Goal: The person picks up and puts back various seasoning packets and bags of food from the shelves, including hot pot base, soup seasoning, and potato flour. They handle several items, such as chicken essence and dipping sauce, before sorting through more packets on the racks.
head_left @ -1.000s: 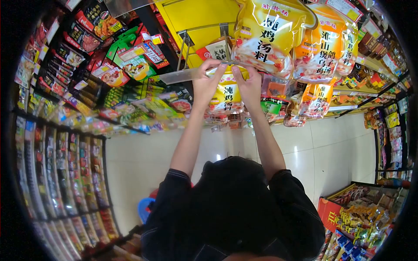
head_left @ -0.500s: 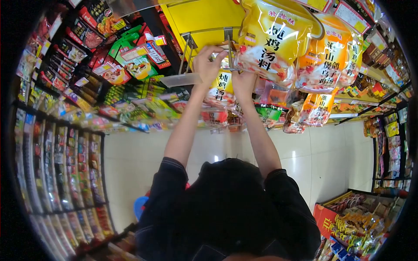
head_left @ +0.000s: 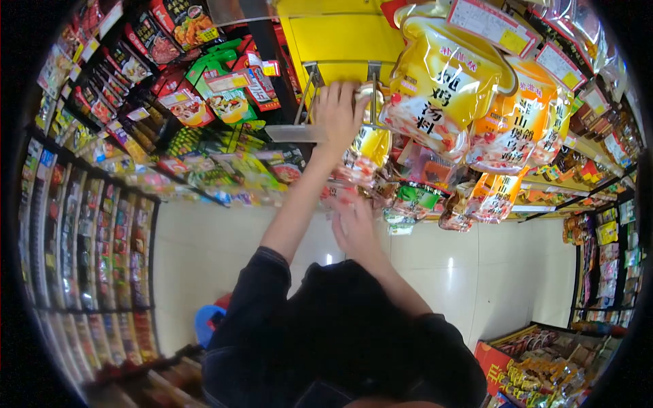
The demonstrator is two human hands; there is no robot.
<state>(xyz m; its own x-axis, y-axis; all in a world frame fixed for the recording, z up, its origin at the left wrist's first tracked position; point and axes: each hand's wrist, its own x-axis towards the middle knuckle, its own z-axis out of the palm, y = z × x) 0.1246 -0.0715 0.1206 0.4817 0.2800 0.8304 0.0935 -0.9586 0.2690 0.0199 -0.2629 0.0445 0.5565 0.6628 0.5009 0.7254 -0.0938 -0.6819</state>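
My left hand (head_left: 335,121) reaches up to a metal display hook (head_left: 373,95) in front of a yellow back panel. Its fingers are stretched out at the top of a yellow-and-white soup-ingredient bag (head_left: 371,146) hanging there, thumb toward the bag. A clear plastic label holder (head_left: 294,133) sticks out beside my left wrist. Lower down, my right hand (head_left: 355,228) is away from the hook, fingers apart and a little blurred, close to red packets (head_left: 343,194) under the bag. Nothing shows in its grasp.
Large yellow soup bags (head_left: 439,78) and orange ones (head_left: 510,122) hang to the right, below price tags (head_left: 493,27). Red and green packets (head_left: 228,95) fill the left side. Behind me are a pale tiled floor (head_left: 442,272), stocked shelves (head_left: 88,251) and a low display bin (head_left: 544,360).
My right hand has dropped from the hook toward my body. The left hand stays at the hook, its fingers now straighter over the bag top. The view has shifted slightly.
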